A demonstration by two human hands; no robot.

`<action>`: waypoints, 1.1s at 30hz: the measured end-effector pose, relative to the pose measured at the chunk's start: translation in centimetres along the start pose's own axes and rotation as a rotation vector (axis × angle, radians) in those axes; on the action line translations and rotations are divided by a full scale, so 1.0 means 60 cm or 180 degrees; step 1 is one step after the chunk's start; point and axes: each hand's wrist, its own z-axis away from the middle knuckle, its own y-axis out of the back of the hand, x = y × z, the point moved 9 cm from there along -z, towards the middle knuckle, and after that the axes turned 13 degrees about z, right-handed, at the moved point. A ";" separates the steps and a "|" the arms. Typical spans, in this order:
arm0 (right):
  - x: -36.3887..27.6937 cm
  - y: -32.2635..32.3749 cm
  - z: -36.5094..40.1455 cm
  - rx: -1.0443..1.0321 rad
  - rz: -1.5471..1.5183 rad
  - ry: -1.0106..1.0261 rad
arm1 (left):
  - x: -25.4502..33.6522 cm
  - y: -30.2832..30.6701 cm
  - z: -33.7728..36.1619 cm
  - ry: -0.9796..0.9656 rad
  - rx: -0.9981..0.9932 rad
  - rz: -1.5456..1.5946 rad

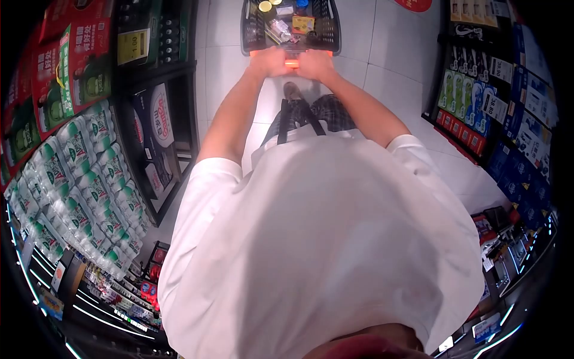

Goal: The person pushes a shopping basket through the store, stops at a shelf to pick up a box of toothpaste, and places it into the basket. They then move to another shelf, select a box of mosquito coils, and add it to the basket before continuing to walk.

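Observation:
Both of my hands grip the orange handle of a dark shopping cart at the top of the head view. My left hand is wrapped round the handle's left part, and my right hand round its right part. A short stretch of handle shows between them. Inside the cart basket lie a yellow box, a clear plastic pack, a blue-topped item and a yellow round lid, among other small goods.
Stacked packs of green-capped bottles and red cartons line the left side. A dark shelf with a price tag stands beside them. On the right, shelves hold boxed goods. White floor tiles run along the aisle.

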 end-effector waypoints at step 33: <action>0.294 0.386 -0.453 -0.0066 -0.0419 0.0465 | -0.057 0.491 -0.411 0.1561 0.0767 -0.0925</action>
